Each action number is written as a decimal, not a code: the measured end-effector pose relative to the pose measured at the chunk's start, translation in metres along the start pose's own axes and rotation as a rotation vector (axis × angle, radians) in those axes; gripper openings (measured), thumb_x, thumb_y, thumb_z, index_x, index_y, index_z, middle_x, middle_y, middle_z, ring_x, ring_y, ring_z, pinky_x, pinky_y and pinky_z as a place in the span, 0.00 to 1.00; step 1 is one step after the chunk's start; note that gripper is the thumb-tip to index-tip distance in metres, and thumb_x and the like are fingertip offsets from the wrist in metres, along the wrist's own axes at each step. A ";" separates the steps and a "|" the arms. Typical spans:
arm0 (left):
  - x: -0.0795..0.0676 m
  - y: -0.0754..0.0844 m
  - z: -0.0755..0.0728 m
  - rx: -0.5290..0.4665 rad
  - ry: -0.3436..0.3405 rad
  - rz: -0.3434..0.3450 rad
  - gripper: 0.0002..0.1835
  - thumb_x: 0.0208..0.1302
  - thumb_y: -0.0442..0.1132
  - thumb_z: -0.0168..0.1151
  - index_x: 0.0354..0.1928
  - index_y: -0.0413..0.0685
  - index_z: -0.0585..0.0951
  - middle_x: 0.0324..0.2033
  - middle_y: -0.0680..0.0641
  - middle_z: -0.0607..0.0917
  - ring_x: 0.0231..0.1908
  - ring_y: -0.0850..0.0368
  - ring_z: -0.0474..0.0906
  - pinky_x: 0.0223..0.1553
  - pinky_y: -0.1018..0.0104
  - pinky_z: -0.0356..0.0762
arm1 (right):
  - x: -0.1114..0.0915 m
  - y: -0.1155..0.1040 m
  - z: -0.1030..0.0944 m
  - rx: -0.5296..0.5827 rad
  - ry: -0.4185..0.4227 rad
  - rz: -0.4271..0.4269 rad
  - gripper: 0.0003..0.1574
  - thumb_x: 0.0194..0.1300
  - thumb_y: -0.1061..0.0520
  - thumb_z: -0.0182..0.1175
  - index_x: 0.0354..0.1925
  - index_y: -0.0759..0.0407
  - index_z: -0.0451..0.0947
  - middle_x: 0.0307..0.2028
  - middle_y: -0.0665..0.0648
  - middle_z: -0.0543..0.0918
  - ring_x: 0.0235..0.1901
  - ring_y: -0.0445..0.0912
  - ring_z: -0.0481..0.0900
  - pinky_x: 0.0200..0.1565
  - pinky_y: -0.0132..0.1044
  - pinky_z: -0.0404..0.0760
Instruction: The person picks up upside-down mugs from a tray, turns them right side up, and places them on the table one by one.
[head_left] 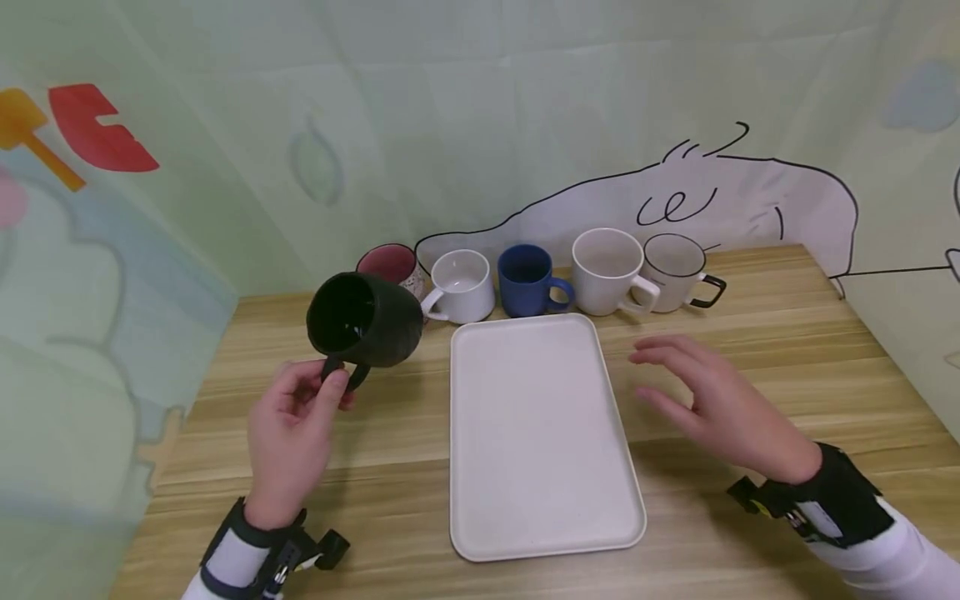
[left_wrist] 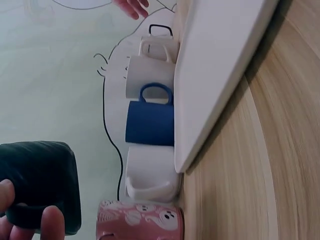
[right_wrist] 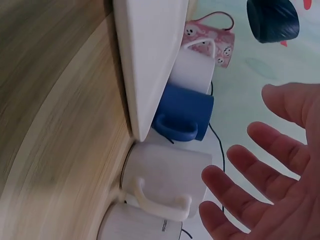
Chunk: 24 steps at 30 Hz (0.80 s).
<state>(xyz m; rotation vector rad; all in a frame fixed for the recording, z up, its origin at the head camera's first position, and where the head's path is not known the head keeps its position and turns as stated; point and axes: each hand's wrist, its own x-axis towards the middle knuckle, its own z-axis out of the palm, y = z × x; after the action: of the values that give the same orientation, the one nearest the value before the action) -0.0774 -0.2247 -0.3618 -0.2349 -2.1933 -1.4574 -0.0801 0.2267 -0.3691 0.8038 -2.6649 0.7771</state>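
Observation:
My left hand [head_left: 296, 433] pinches the handle of a black mug [head_left: 390, 325], which is raised above the table and tipped so its mouth faces left toward the camera. In the left wrist view, fingers curl about the handle of the dark mug [left_wrist: 42, 175]. My right hand [head_left: 712, 400] hovers past the right side of the white tray [head_left: 540, 433], fingers spread and holding nothing. The right wrist view shows the same open right hand [right_wrist: 275, 185] near the mugs. Nothing lies on the tray.
Along the back stand a pink patterned mug [head_left: 388, 262], a small white mug [head_left: 463, 287], a blue mug [head_left: 525, 283], a larger white mug [head_left: 603, 271] and a white mug with black rim and handle [head_left: 671, 275]. Behind them hangs a printed cloth [head_left: 465, 117].

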 end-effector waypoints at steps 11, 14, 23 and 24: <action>0.007 -0.024 -0.015 0.114 0.088 -0.080 0.10 0.66 0.34 0.64 0.45 0.35 0.82 0.32 0.46 0.81 0.26 0.61 0.82 0.32 0.75 0.81 | -0.009 0.010 -0.006 -0.069 -0.021 -0.021 0.29 0.64 0.53 0.68 0.62 0.54 0.75 0.65 0.56 0.72 0.64 0.53 0.69 0.61 0.55 0.68; 0.008 -0.030 -0.018 0.127 0.108 -0.096 0.10 0.67 0.35 0.64 0.45 0.35 0.82 0.32 0.46 0.81 0.26 0.61 0.82 0.32 0.75 0.81 | -0.011 0.012 -0.007 -0.072 -0.033 -0.003 0.30 0.64 0.52 0.68 0.63 0.54 0.75 0.66 0.56 0.71 0.64 0.54 0.68 0.61 0.56 0.68; 0.007 -0.039 -0.025 0.166 0.156 -0.126 0.11 0.67 0.36 0.64 0.46 0.36 0.82 0.32 0.49 0.81 0.26 0.64 0.82 0.33 0.76 0.80 | -0.016 0.016 -0.008 -0.091 -0.078 0.039 0.31 0.65 0.50 0.67 0.64 0.54 0.75 0.67 0.56 0.70 0.65 0.56 0.67 0.60 0.59 0.67; 0.007 -0.040 -0.026 0.168 0.159 -0.132 0.11 0.67 0.37 0.64 0.46 0.36 0.82 0.32 0.49 0.81 0.26 0.64 0.82 0.33 0.76 0.80 | -0.017 0.016 -0.008 -0.090 -0.076 0.035 0.32 0.64 0.51 0.68 0.64 0.54 0.74 0.67 0.57 0.70 0.65 0.56 0.66 0.60 0.60 0.67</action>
<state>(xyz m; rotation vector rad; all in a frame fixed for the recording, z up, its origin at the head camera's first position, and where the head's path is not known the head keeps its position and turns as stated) -0.0916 -0.2652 -0.3828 0.0818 -2.2193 -1.3011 -0.0749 0.2496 -0.3754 0.7810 -2.7664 0.6419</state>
